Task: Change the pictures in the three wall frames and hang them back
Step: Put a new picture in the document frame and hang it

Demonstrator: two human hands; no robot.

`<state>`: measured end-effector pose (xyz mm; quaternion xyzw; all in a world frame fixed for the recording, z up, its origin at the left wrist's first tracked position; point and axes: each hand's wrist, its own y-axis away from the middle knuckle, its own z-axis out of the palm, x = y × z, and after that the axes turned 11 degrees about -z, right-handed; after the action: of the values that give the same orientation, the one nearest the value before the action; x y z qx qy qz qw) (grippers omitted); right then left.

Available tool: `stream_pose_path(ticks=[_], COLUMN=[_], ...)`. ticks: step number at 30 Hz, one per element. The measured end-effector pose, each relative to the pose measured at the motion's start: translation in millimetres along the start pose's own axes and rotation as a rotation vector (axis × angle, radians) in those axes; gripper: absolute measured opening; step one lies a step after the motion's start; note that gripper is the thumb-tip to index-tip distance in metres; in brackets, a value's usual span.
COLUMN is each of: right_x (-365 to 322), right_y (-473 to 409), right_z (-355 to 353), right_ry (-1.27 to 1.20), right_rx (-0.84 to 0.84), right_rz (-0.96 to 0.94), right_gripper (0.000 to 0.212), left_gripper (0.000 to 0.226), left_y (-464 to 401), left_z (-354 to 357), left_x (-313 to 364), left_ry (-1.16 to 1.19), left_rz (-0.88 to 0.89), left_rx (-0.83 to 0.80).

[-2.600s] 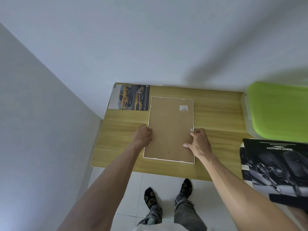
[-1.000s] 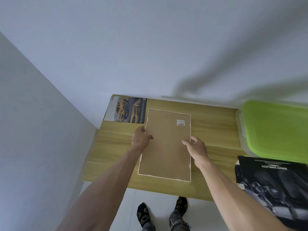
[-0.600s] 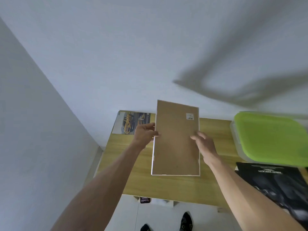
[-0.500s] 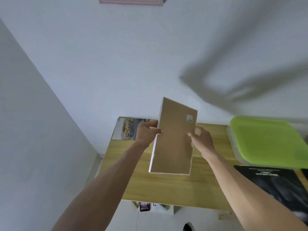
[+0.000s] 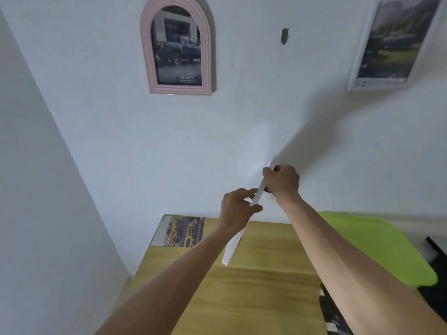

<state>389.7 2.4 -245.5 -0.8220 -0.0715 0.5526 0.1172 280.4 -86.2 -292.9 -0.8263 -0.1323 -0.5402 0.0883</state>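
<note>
I hold a white-edged picture frame [image 5: 232, 247] in the air above the wooden table [image 5: 254, 298], turned almost edge-on so only its thin white side shows. My left hand [image 5: 238, 209] pinches its lower part between thumb and fingers. My right hand [image 5: 281, 181] grips its upper part with curled fingers. On the wall hang a pink arched frame [image 5: 177, 45] with a dark truck picture and a white frame [image 5: 396, 42] at the top right. Between them a small dark wall hook [image 5: 285, 35] is bare.
A loose print of yellow cars [image 5: 180, 231] lies at the table's back left corner. A green-lidded plastic box [image 5: 377, 247] stands at the right. Dark car prints [image 5: 331, 313] lie near the right front. A side wall closes in on the left.
I lifted the frame off the table, where it lay back side up, raised it toward the wall and turned it edge-on. My view tilted up, revealing the hung frames and the hook.
</note>
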Motion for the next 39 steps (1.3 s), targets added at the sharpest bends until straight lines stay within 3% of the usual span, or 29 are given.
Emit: stream_pose_path(ticks=[3,6,9,12,15,19,28,34,39], right_x=[-1,-5,-13,-22,-36,-55,-88,-109,-113], right_y=[-6,-15,-29,-48,-69,-102,-172,-204,-217], right_z=[-43,-85,-121,-148,-164,-169,-144,-123,-113], right_ry=[-0.025,-0.137,-0.25,-0.301,-0.349,-0.359,-0.052,-0.093,-0.057], right_rx=[0.056,0.046,-0.016,-0.032,-0.035,-0.03,0.057,0.212,0.242], right_rz=[-0.047,-0.101,-0.165,-0.189,-0.214,-0.252,-0.587,-0.512,-0.501], right_gripper=[0.019,0.021,0.027,0.03,0.034,0.036,0.019,0.033,0.032], left_gripper=[0.053,0.065,0.069,0.07,0.056,0.028,0.024,0.027,0.032], left_y=[6,-8,-29,-48,-60,-77,-145,-185,-206], left_z=[15,15,-6,-32,-46,-56,-93,-108,-109], left_x=[24,46,73,98,120,145,188,205,205], left_ry=[0.017,-0.119,-0.249,-0.255,-0.162,-0.057,0.068,0.032,0.076], left_rz=[0.03,0.108,0.068,-0.026,-0.043,0.104,0.194,0.234,0.218], left_rx=[-0.067,0.119,0.307,0.301,0.246,0.206,0.285,0.33,0.342])
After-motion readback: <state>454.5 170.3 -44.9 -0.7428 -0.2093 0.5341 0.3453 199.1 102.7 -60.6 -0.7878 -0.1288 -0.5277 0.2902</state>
